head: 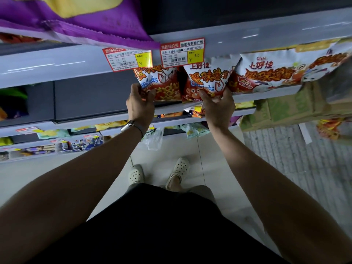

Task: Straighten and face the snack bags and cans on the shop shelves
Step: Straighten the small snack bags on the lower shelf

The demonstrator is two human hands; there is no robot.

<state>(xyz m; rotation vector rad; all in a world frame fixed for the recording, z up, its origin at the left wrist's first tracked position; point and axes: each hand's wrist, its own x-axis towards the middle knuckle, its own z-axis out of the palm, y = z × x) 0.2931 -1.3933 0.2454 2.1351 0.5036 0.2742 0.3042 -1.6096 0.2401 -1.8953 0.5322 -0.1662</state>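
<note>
Three white and red snack bags stand in a row on a grey shelf (pixel 266 93). My left hand (pixel 140 103) grips the lower left corner of the left snack bag (pixel 162 82). My right hand (pixel 219 105) holds the bottom of the middle snack bag (pixel 205 79), fingers curled under it. The right snack bag (pixel 276 71) is larger, leans against the middle one and is touched by neither hand. A purple bag (pixel 85 18) hangs over the edge of the shelf above.
Two price tags (pixel 182 52) hang on the upper shelf edge (pixel 57 61), partly covering the bags' tops. Lower shelves (pixel 57 134) hold more small snack packs. A green cardboard box (pixel 285 109) sits at the right. My feet in white clogs stand on the tiled floor (pixel 209 159).
</note>
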